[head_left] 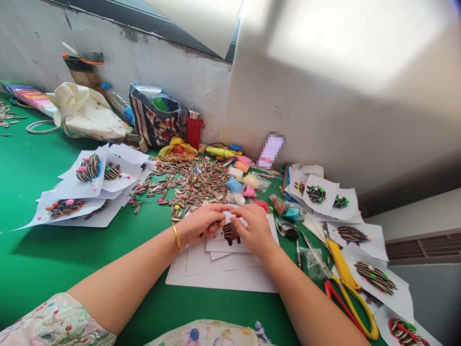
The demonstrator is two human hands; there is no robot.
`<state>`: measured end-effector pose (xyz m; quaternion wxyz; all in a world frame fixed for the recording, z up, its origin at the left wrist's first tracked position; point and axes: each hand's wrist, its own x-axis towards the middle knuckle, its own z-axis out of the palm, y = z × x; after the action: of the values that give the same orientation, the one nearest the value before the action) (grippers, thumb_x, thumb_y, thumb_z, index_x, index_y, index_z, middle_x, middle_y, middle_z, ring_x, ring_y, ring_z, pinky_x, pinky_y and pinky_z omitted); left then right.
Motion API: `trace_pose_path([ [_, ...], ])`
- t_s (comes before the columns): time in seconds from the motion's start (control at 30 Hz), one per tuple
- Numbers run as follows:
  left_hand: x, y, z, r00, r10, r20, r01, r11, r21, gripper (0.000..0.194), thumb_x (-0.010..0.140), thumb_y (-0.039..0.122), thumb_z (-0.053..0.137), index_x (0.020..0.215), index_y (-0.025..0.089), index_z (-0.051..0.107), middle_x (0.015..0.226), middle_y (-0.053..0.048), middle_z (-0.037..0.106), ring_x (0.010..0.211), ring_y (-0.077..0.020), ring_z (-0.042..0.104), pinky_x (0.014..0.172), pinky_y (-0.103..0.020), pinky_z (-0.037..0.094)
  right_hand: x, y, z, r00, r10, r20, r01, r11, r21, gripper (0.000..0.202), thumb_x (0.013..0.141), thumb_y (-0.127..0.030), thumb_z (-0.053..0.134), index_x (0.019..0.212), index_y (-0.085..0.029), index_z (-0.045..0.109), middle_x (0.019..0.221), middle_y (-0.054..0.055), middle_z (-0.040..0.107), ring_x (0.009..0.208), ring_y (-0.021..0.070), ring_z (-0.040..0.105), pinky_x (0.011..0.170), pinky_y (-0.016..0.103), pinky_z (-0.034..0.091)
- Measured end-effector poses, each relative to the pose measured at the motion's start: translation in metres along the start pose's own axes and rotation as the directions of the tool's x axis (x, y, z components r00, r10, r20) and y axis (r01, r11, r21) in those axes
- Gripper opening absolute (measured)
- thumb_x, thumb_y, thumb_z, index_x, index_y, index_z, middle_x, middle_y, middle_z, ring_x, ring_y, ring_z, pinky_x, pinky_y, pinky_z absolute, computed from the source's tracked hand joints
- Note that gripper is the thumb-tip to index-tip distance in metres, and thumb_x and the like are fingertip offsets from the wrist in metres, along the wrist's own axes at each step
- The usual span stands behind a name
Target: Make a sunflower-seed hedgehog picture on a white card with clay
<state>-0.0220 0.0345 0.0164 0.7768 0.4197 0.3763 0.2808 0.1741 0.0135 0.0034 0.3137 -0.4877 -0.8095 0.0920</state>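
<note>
My left hand (206, 224) is curled around a few striped sunflower seeds (216, 223), its fingertips stretched towards the other hand. My right hand (255, 229) is bent with its fingertips meeting those of the left; anything pinched there is too small to make out. Just below them, on a white paper sheet (212, 246), lies a brown clay hedgehog (230, 233) with several seeds stuck in its back and small dark feet. The right thumb partly covers it. More white sheets (180, 269) are stacked underneath.
A loose heap of sunflower seeds (201, 180) spreads behind my hands. Packets of coloured clay (235, 185) lie beside it. Scissors (333, 276) and a yellow utility knife (342, 263) are at the right. Finished seed hedgehogs on paper sit left (90, 168) and right (375, 277). Behind stands a red flask (193, 129).
</note>
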Motion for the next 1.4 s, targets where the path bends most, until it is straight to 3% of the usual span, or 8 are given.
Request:
trace_pose_path([
  [0.2, -0.001, -0.003, 0.003, 0.994, 0.015, 0.106, -0.025, 0.995, 0.093, 0.039, 0.079, 0.033, 0.067, 0.115, 0.019, 0.068, 0.061, 0.004, 0.047, 0.045, -0.0056, 0.029, 0.043, -0.021, 0.015, 0.001, -0.008, 0.004, 0.999, 0.021, 0.044, -0.028, 0.986, 0.166, 0.017, 0.095, -0.026, 0.055, 0.088, -0.024, 0.071, 0.086, 0.003, 0.070, 0.087, 0.0198, 0.060, 0.083, 0.035, 0.042],
  [0.33, 0.000, -0.005, 0.004, 0.994, 0.049, 0.102, -0.058, 0.994, 0.090, 0.032, 0.077, 0.033, 0.068, 0.105, 0.019, 0.071, 0.060, 0.003, 0.047, 0.046, -0.0062, 0.027, 0.044, -0.022, 0.015, 0.002, -0.011, 0.004, 0.997, 0.041, 0.059, -0.055, 0.968, 0.247, 0.013, 0.092, -0.026, 0.060, 0.088, -0.024, 0.071, 0.085, 0.002, 0.071, 0.086, 0.0190, 0.061, 0.080, 0.033, 0.045],
  [0.57, -0.001, -0.005, 0.003, 0.995, 0.042, 0.095, -0.049, 0.996, 0.075, 0.045, 0.080, 0.038, 0.067, 0.120, 0.020, 0.067, 0.065, 0.003, 0.050, 0.045, -0.0052, 0.029, 0.044, -0.021, 0.015, 0.002, -0.006, 0.006, 0.994, 0.104, 0.036, -0.110, 0.955, 0.276, 0.014, 0.089, -0.020, 0.058, 0.083, -0.023, 0.070, 0.084, 0.002, 0.071, 0.084, 0.0185, 0.062, 0.078, 0.031, 0.046],
  [0.8, -0.001, 0.000, 0.004, 0.998, 0.042, -0.036, -0.040, 0.997, 0.073, 0.046, 0.080, 0.029, 0.061, 0.123, 0.015, 0.064, 0.065, 0.004, 0.051, 0.043, -0.0046, 0.031, 0.043, -0.021, 0.020, 0.004, -0.004, -0.003, 0.985, 0.173, -0.024, -0.160, 0.950, 0.268, 0.014, 0.089, -0.024, 0.057, 0.080, -0.022, 0.066, 0.080, 0.003, 0.067, 0.080, 0.0189, 0.060, 0.075, 0.032, 0.046],
  [0.93, -0.003, -0.001, 0.005, 0.998, 0.044, 0.035, -0.047, 0.997, 0.064, 0.045, 0.081, 0.033, 0.063, 0.123, 0.018, 0.065, 0.064, 0.004, 0.050, 0.042, -0.0042, 0.031, 0.042, -0.020, 0.018, 0.006, -0.011, -0.002, 0.992, 0.125, 0.033, -0.129, 0.949, 0.288, 0.013, 0.089, -0.022, 0.058, 0.085, -0.023, 0.070, 0.086, 0.002, 0.070, 0.086, 0.0193, 0.061, 0.080, 0.033, 0.045],
  [1.03, -0.003, -0.002, 0.005, 0.996, 0.056, 0.075, -0.062, 0.995, 0.072, 0.042, 0.081, 0.036, 0.065, 0.119, 0.018, 0.066, 0.067, 0.003, 0.051, 0.043, -0.0037, 0.032, 0.043, -0.019, 0.017, 0.006, -0.014, 0.001, 0.992, 0.125, 0.037, -0.130, 0.948, 0.291, 0.014, 0.088, -0.020, 0.057, 0.083, -0.023, 0.069, 0.084, 0.002, 0.070, 0.084, 0.0189, 0.061, 0.079, 0.033, 0.045],
  [1.23, 0.001, -0.004, 0.004, 0.997, 0.069, -0.017, -0.066, 0.987, 0.143, 0.025, 0.085, 0.040, 0.060, 0.093, 0.017, 0.061, 0.063, 0.005, 0.049, 0.042, -0.0035, 0.030, 0.042, -0.018, 0.021, 0.004, -0.010, -0.008, 0.968, 0.252, -0.004, -0.238, 0.920, 0.313, 0.011, 0.087, -0.025, 0.058, 0.080, -0.022, 0.065, 0.081, 0.001, 0.065, 0.079, 0.0176, 0.057, 0.074, 0.030, 0.044],
  [1.4, 0.003, -0.008, 0.004, 0.992, 0.126, -0.027, -0.115, 0.960, 0.257, 0.031, 0.084, 0.046, 0.061, 0.077, 0.018, 0.051, 0.060, 0.006, 0.047, 0.043, -0.0048, 0.033, 0.042, -0.019, 0.026, 0.000, -0.010, -0.007, 0.964, 0.264, 0.022, -0.255, 0.905, 0.341, 0.010, 0.086, -0.025, 0.058, 0.079, -0.021, 0.065, 0.082, 0.001, 0.065, 0.081, 0.0180, 0.057, 0.076, 0.031, 0.043],
])
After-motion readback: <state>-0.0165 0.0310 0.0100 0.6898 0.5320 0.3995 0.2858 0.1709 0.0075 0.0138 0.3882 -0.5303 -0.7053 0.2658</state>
